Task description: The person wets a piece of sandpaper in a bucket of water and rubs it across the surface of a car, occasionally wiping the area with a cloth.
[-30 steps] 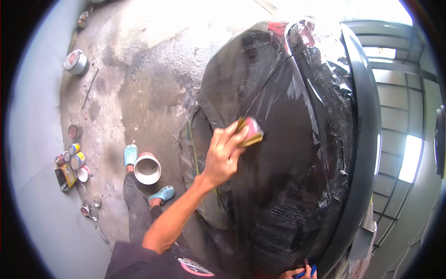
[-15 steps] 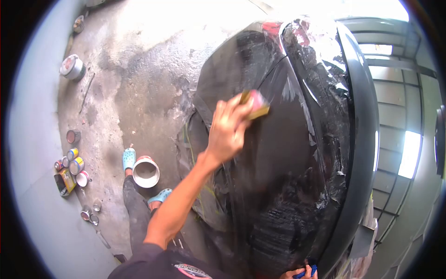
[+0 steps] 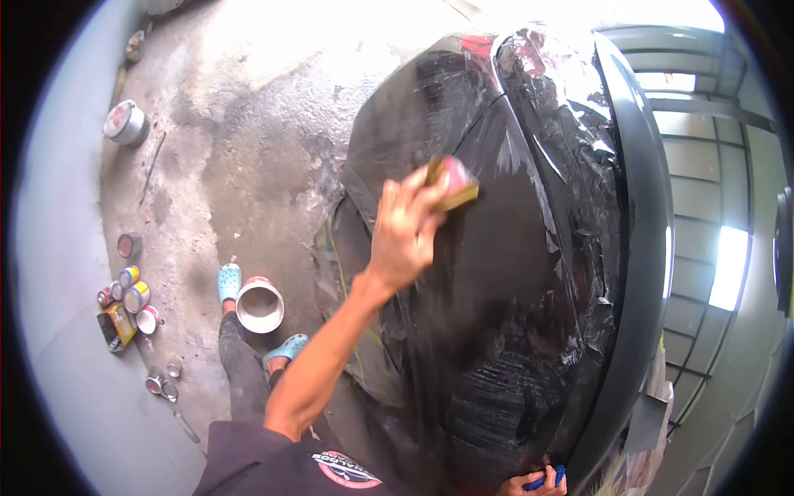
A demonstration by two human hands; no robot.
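In the head view, my left hand [image 3: 404, 230] reaches over the middle of a dark car body panel [image 3: 504, 240]. Its fingers are wrapped round a sanding block [image 3: 456, 183], yellowish with a reddish-pink top, which appears to rest on the panel. Low at the right, by the panel's near end, my right hand [image 3: 533, 482] is closed on something small and blue [image 3: 556, 478], whose kind I cannot make out. Wet-looking streaks and peeling plastic film [image 3: 595, 322] cover parts of the dark surface.
A white bucket [image 3: 282, 307] stands on the concrete floor between my blue clogs [image 3: 229, 283]. Several small paint cans [image 3: 138, 296] cluster near the left wall, with a larger lidded pail [image 3: 124, 122] farther up. A long curved dark edge [image 3: 645, 240] borders the panel on the right.
My left hand and the sanding block stay in nearly the same spot. The view has shifted slightly, and more of my shirt with its emblem shows. My right hand keeps its hold.
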